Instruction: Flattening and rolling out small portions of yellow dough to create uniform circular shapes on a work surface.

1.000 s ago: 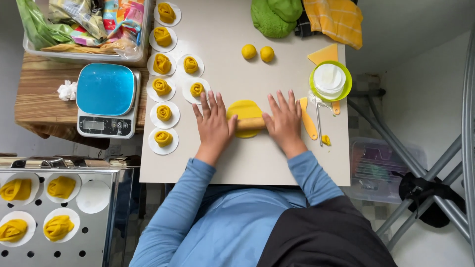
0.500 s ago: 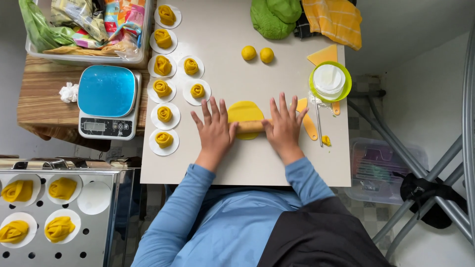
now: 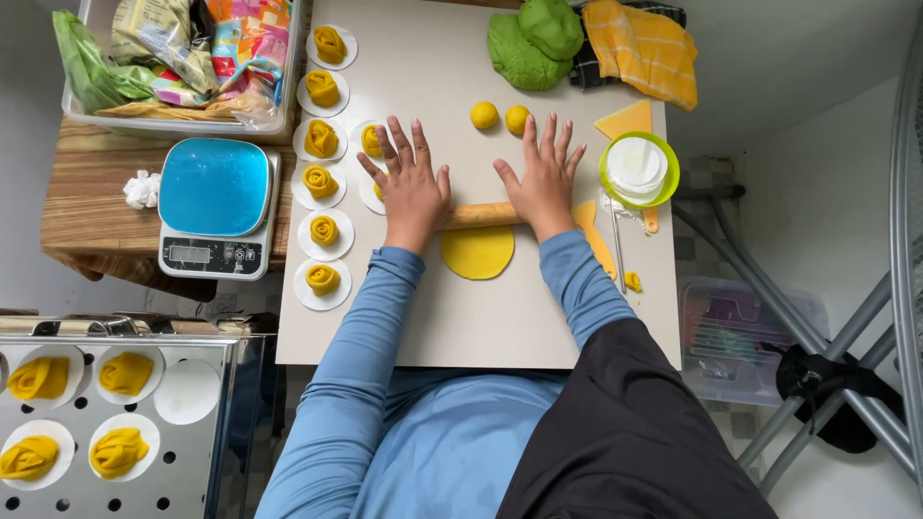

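Dough disc (image 3: 478,252): flat yellow round on the worktop (image 3: 538,317), just below the pin. It looks soft and thin, likely to stretch or tear if pinched at one edge, so I'd lift it from underneath with flat fingers.
Pin (image 3: 484,214): wooden, lying crosswise at the disc's top edge. It looks stiff and light, best pressed at both ends.
Left hand (image 3: 411,187): palm flat on the pin's left end, fingers spread wide, nothing gripped.
Right hand (image 3: 544,180): flat on the pin's right end, fingers fanned, grip wide too.
Dough balls (image 3: 500,117): two small yellow ones above the pin, between the hands.
Rolled pieces (image 3: 322,183): yellow spirals on white paper rounds, in a column left of the pin.
Scale (image 3: 215,207): blue-topped, further left.
Green bowl (image 3: 638,170): right of the pin, holding white paper rounds.
Scraper (image 3: 596,240): yellow, just right of the right wrist.
Green dough (image 3: 531,43): big lump, well above the pin.
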